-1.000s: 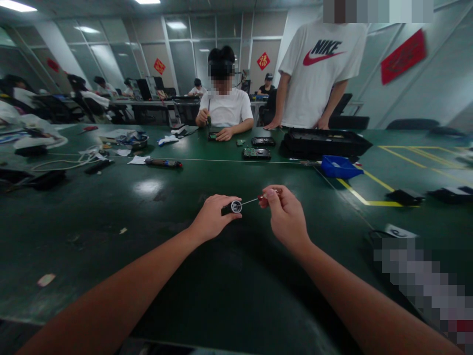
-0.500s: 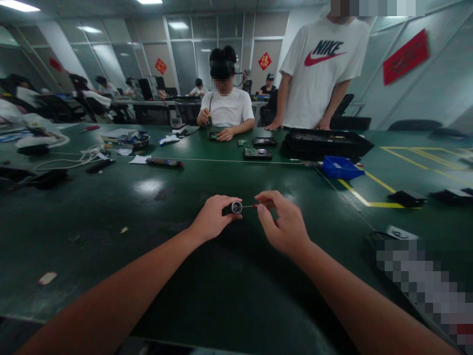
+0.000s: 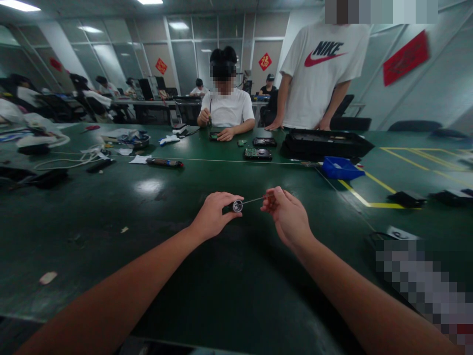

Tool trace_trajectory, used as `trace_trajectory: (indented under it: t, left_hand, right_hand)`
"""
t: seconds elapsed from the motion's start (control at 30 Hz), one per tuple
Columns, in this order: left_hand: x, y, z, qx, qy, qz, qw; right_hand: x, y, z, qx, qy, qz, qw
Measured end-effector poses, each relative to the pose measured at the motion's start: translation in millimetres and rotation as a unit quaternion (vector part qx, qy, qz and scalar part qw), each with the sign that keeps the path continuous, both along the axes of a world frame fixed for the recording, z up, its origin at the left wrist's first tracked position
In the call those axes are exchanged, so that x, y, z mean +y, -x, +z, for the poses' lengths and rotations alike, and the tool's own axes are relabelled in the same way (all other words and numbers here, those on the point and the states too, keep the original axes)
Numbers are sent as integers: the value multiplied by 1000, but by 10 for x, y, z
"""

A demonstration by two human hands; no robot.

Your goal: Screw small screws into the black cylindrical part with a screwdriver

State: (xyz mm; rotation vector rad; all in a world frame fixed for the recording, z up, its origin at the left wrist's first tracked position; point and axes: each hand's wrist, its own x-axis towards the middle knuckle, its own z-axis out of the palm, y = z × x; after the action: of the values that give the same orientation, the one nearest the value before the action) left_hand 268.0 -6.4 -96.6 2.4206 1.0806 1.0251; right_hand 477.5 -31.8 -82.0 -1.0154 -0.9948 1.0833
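Observation:
My left hand (image 3: 216, 214) pinches a small round part (image 3: 237, 206) between thumb and fingers. The part is dark with a silvery ring, and its face is turned toward me. My right hand (image 3: 290, 212) is closed on the reddish end of a thin metal rod (image 3: 253, 200). The rod slants down leftward, and its far tip meets the round part at the ring. Whether the tip sits inside or only touches is too small to tell. Both hands are held above the dark green table (image 3: 192, 296).
Opposite, a seated person (image 3: 227, 108) works on a small board; another person (image 3: 325, 74) stands beside. A black tray (image 3: 327, 143), blue bin (image 3: 342, 167), dark devices (image 3: 257, 154) and a pen-shaped tool (image 3: 164, 162) lie across the table.
My right hand has moved slightly right and turned, with its fingers curled more. The rod now tilts up toward the right and more of it shows. My left hand has barely moved.

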Motion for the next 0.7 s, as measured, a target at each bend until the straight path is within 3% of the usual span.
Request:
trace_trajectory:
  t: [0.1,0.33,0.7]
  left_hand:
    - [19,-3,-19,9,7,15,1000]
    - [23,9,-37,13,21,30,999]
    - [13,-16,-29,10,31,33,999]
  right_hand:
    - [34,-41,-1,-23,-3,-25,999]
    - [-165,28,173,-250,-102,-80,959]
    - [-239,61,203,-355,-158,-67,919]
